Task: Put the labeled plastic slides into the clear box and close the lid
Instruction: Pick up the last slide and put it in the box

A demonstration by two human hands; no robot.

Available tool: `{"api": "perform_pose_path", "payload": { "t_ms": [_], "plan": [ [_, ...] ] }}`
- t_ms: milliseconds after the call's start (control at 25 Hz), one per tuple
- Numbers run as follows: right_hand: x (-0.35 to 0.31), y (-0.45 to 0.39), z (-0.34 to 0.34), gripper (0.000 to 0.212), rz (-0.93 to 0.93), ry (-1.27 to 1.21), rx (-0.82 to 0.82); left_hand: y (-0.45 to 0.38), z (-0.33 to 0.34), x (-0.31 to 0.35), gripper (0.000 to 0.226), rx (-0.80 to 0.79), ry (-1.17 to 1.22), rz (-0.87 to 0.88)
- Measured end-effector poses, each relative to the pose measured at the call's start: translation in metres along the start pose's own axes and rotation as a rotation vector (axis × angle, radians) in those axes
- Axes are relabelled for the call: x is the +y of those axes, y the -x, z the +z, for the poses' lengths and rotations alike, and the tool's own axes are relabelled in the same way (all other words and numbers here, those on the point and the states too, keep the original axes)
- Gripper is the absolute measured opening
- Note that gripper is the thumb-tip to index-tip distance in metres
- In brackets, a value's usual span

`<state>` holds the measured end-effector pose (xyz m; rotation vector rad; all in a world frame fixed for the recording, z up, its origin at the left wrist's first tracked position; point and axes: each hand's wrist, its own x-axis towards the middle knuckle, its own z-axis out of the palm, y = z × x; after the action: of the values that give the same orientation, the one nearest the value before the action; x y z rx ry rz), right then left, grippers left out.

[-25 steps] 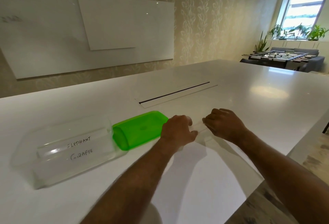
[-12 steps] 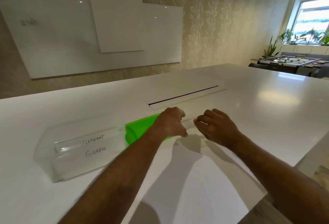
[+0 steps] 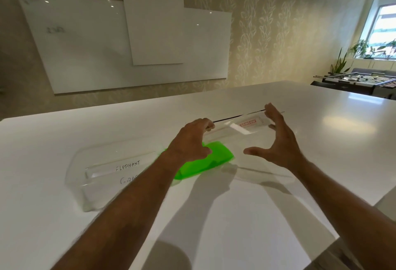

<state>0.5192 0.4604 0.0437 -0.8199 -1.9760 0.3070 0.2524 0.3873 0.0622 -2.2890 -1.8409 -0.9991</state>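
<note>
My left hand (image 3: 188, 145) pinches the left end of a clear plastic slide (image 3: 247, 123) with a red label, held above the table. My right hand (image 3: 278, 141) is spread open at the slide's right end, and I cannot tell whether its fingers touch the slide. The clear box (image 3: 85, 184) lies at the left on the white table. Inside it are a slide marked ELEPHANT (image 3: 120, 166) and a second labeled slide, partly hidden by my left forearm. The green lid (image 3: 218, 156) lies beside the box, under my left hand.
A thin clear strip (image 3: 263, 173) seems to lie on the table below my right hand. A dark cable slot (image 3: 231, 117) runs across the table behind the slide. The table's edge falls away at the right front. A foosball table (image 3: 353, 81) stands far right.
Both hands have risen from the table surface, and the red-labeled slide is now lifted. My right hand has gone from closed to spread open. The view has shifted left.
</note>
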Motion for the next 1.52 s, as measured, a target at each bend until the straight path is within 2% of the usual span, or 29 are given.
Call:
{"api": "perform_pose_path", "payload": {
  "t_ms": [80,240,400,480,600,680,880,1080,1240,1400,1520],
  "plan": [
    [-0.015,0.005,0.014,0.125,-0.055,-0.102,0.011,0.005,-0.001,-0.002,0.068,0.062,0.021,0.056],
    [-0.053,0.006,0.045,0.091,-0.162,-0.260,0.063,0.010,0.002,-0.003,0.068,0.174,0.023,0.160],
    [-0.076,0.004,0.060,0.063,-0.097,-0.192,0.230,0.011,-0.005,-0.003,0.069,0.208,0.072,0.166],
    [-0.082,0.001,0.066,0.056,-0.167,-0.127,0.296,0.012,-0.011,-0.001,0.079,0.174,0.111,0.180],
    [-0.085,-0.003,0.072,0.051,-0.332,0.026,0.363,0.021,-0.021,0.002,0.104,0.049,0.310,0.149],
    [-0.084,-0.006,0.076,0.053,-0.397,0.102,0.381,0.031,-0.027,0.003,0.110,0.010,0.492,0.081],
    [-0.075,-0.013,0.085,0.050,-0.481,0.312,0.422,0.047,-0.043,0.006,0.105,0.052,0.772,0.008],
    [-0.073,-0.015,0.092,0.048,-0.576,0.523,0.454,0.053,-0.054,0.002,0.097,0.065,0.899,-0.098],
    [-0.078,-0.012,0.097,0.038,-0.641,0.626,0.451,0.055,-0.063,-0.009,0.049,-0.051,0.844,-0.262],
    [-0.088,-0.009,0.102,0.035,-0.703,0.664,0.438,0.060,-0.072,-0.020,0.043,-0.077,0.732,-0.302],
    [-0.094,-0.011,0.105,0.038,-0.729,0.636,0.388,0.066,-0.079,-0.027,0.049,-0.050,0.643,-0.280]
  ]
}}
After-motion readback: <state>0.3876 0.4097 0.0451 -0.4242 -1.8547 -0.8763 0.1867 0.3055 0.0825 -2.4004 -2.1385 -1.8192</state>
